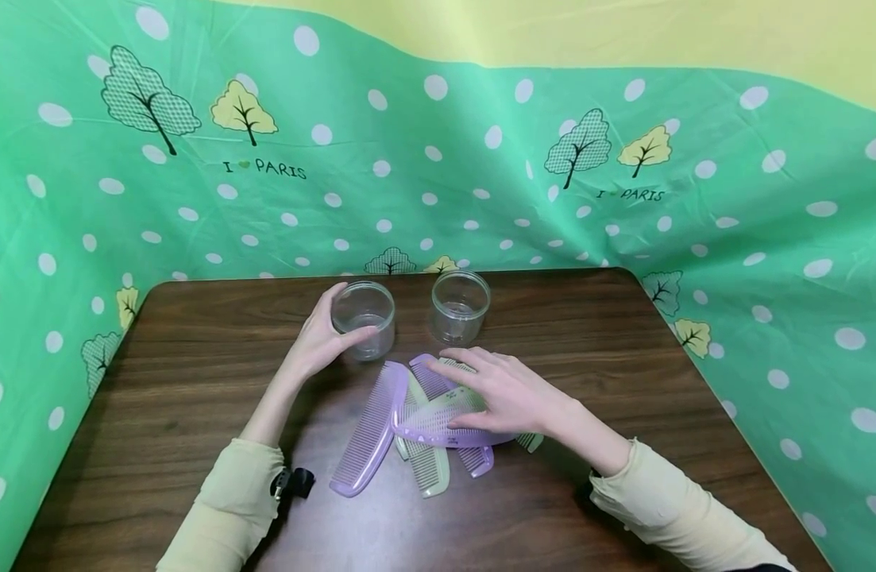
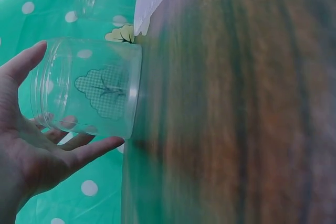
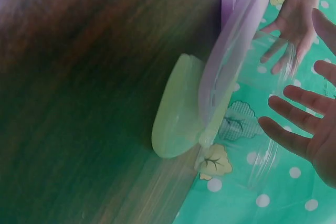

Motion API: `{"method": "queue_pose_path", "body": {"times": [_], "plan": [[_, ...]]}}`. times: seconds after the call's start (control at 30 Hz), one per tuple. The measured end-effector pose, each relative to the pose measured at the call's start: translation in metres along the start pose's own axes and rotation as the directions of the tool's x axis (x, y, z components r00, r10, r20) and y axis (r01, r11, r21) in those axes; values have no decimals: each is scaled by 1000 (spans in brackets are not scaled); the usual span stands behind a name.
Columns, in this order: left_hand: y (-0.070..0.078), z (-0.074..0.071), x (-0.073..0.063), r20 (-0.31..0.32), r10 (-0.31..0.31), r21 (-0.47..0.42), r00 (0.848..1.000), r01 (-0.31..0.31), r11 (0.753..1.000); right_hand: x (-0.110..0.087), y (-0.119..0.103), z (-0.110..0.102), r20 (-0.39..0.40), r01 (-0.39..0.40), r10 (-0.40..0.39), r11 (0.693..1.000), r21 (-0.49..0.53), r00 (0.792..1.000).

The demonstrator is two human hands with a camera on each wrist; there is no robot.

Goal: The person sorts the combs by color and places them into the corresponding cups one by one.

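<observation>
My left hand [image 1: 322, 334] holds a clear round jar [image 1: 369, 345] from its left side, thumb across the front and fingers around the back. In the left wrist view the jar [image 2: 100, 87] stands upright on the table, its inside bare. My right hand [image 1: 509, 389] hovers over a pile of purple and pale green combs, fingers spread and nothing gripped. On top lies a purple comb [image 1: 423, 434]; another purple comb [image 1: 366, 433] slants out at the left. A green comb [image 1: 432, 474] sticks out toward the front. The right wrist view shows a green comb [image 3: 176, 114] beneath a purple comb [image 3: 231, 51].
A second clear jar [image 1: 461, 314] stands open-topped at the back, right of the held one. The dark wooden table [image 1: 623, 349] ends against a green dotted cloth [image 1: 423, 159] behind and at both sides. A black strap [image 1: 295, 482] hangs at the left sleeve.
</observation>
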State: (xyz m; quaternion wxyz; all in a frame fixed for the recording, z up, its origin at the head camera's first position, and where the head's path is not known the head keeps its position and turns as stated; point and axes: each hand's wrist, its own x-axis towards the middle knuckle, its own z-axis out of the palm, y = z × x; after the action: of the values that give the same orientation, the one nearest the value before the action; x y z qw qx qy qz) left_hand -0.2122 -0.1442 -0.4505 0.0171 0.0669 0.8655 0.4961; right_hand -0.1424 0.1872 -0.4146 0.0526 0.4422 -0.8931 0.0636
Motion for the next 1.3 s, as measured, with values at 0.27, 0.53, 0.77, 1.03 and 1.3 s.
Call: {"method": "queue_pose_path", "body": {"times": [0.27, 0.53, 0.77, 1.03, 1.3], "plan": [[-2, -4, -9, -10, 4, -6, 1000, -4, 1000, 0, -11, 4, 48, 6, -6, 1000, 7, 999], [-2, -8, -17, -14, -7, -6, 1000, 7, 1000, -3, -16, 8, 68, 18, -17, 1000, -20, 998], [-3, -12, -23, 18, -4, 18, 1000, 4, 1000, -5, -17, 10, 86, 31, -26, 998, -53, 996], [-3, -17, -32, 42, -20, 13, 999, 20, 1000, -7, -20, 15, 93, 68, -62, 996, -66, 994], [-3, -20, -42, 54, -28, 18, 998, 27, 999, -9, -24, 17, 122, 68, -56, 994, -90, 991]]}}
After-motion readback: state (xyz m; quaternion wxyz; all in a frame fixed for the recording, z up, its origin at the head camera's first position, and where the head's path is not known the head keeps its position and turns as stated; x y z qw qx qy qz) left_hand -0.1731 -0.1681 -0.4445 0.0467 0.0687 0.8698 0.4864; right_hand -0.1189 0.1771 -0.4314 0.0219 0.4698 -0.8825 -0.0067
